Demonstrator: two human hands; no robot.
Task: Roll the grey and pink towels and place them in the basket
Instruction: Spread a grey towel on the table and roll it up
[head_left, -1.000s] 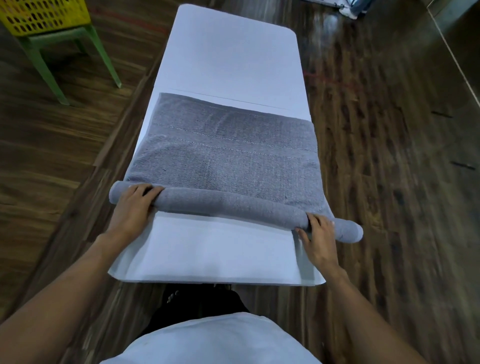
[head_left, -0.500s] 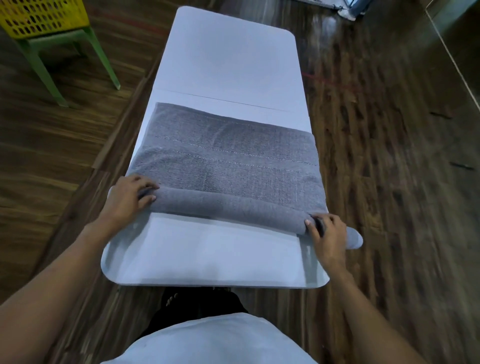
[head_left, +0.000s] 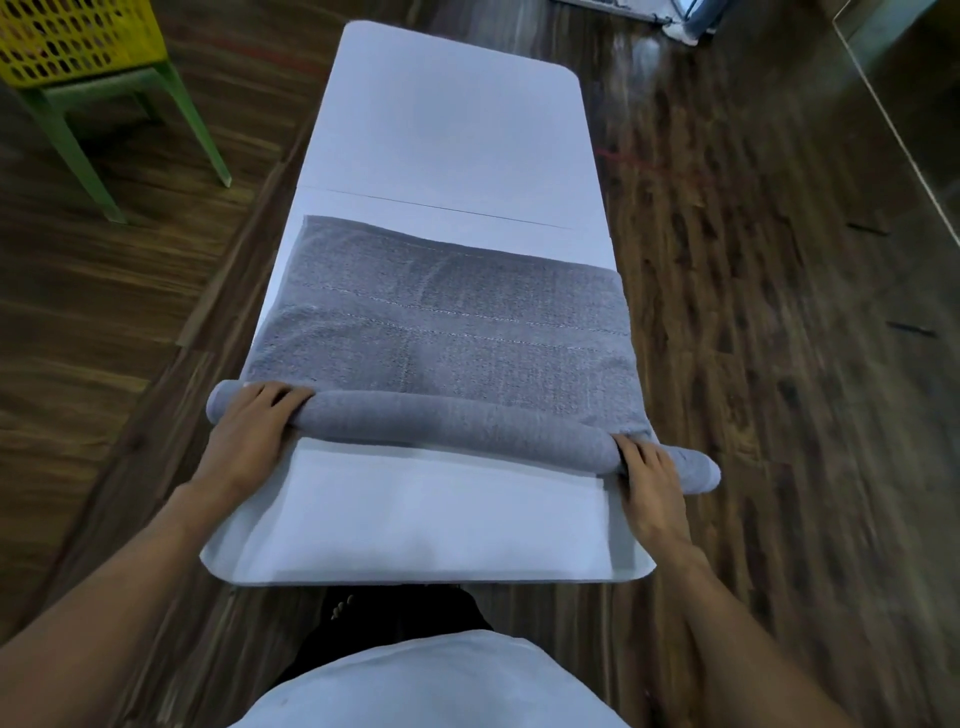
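Far left, at the top corner, one yellow basket (head_left: 67, 44) with holes in its sides sits on a green stool (head_left: 130, 98). The stool stands on the dark wood floor (head_left: 779, 364), well apart from the worktop. One long white worktop (head_left: 447, 119) runs up the middle of the view. A thin line crosses it just past the far edge of the towel.

One grey towel (head_left: 447, 327) lies on the near half of the worktop. Its near part is rolled up into a long roll, and the rest lies flat beyond the roll. The roll sticks out a little past both side edges of the worktop.

The left hand (head_left: 254, 431) lies on top of the left end of the roll. Its fingers are bent over the roll and press on it. The right hand (head_left: 649, 473) lies on the right end of the roll in the same way, with its fingers curved over the top. A short bit of the roll shows past each hand.

At the bottom, the person's white shirt (head_left: 431, 686) shows. At the top right, a white shoe (head_left: 685, 32) sits on the floor, far off.
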